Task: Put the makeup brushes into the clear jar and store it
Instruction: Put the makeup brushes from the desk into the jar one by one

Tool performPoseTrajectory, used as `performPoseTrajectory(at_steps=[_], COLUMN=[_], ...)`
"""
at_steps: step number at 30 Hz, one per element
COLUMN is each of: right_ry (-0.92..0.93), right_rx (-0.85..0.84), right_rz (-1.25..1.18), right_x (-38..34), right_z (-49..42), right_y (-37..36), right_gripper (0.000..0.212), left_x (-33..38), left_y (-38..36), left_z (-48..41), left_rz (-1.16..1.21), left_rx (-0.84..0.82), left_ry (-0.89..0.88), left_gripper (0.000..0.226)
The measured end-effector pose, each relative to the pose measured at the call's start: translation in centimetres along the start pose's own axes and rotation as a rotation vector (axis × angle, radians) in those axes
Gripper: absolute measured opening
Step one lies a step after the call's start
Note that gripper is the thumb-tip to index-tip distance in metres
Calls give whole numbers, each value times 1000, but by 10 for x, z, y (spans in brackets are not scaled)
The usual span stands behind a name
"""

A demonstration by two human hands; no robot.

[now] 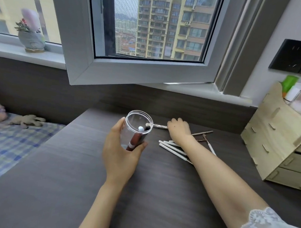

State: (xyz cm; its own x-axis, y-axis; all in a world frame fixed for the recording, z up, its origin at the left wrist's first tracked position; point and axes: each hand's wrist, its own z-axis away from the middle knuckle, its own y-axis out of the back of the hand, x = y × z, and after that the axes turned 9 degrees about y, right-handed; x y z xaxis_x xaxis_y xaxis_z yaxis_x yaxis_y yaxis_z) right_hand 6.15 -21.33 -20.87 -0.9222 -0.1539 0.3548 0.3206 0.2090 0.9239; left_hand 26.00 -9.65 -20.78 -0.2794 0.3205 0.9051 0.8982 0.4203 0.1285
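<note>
From the head camera, the left hand (121, 153) is wrapped around the lower wall of the clear jar (138, 129), thumb on one side and fingers on the other, holding it upright on the dark counter (63, 170) with the mouth facing up, most likely to keep it steady while brushes are dropped in. Inside it a brush with a dark red handle (135, 139) and at least one other dark one already stand leaning against the wall. At the jar's 3 o'clock the right hand (179, 131) lies palm down on the loose brushes, fingers curled over a silvery handle (160, 126) that points toward the jar's rim; whether it is actually clamped on that handle I cannot tell. Just nearer the person, under and beside the right forearm, a fan of white-handled brushes (172, 148) lies on the counter, with a few thin metallic ones (202, 133) at the hand's 3 o'clock, so most of the work appears left to do. The wooden organiser (276, 139) with drawers stands at the far 3 o'clock, a plausible storing place. The open window sash (136, 72) hangs out over the counter's back edge at 12 o'clock and could get in the way of a high lift.
</note>
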Motion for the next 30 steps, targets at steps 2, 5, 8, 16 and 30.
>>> performPoseTrajectory(at_steps=[2,5,8,16,30], right_ry=[-85,-289,-311,-248,-197], right_rx=[48,225,420,969,842], right_rz=[-158,-574,-1058,-1299,-1265], right_x=[4,15,23,17,-40], right_z=[7,22,54,171,201], right_y=[8,33,66,124,102], right_gripper=[27,24,32,16,35], left_x=[-1,-2,0,10,16], left_y=[0,0,-2,-8,-13], left_z=[0,-1,2,21,35], left_rz=[-2,-9,-19,-74,-131], left_rx=[-1,-12,-40,-184,-375], left_ry=[-13,-37,-62,-248,-529], left_gripper=[81,82,81,80,78])
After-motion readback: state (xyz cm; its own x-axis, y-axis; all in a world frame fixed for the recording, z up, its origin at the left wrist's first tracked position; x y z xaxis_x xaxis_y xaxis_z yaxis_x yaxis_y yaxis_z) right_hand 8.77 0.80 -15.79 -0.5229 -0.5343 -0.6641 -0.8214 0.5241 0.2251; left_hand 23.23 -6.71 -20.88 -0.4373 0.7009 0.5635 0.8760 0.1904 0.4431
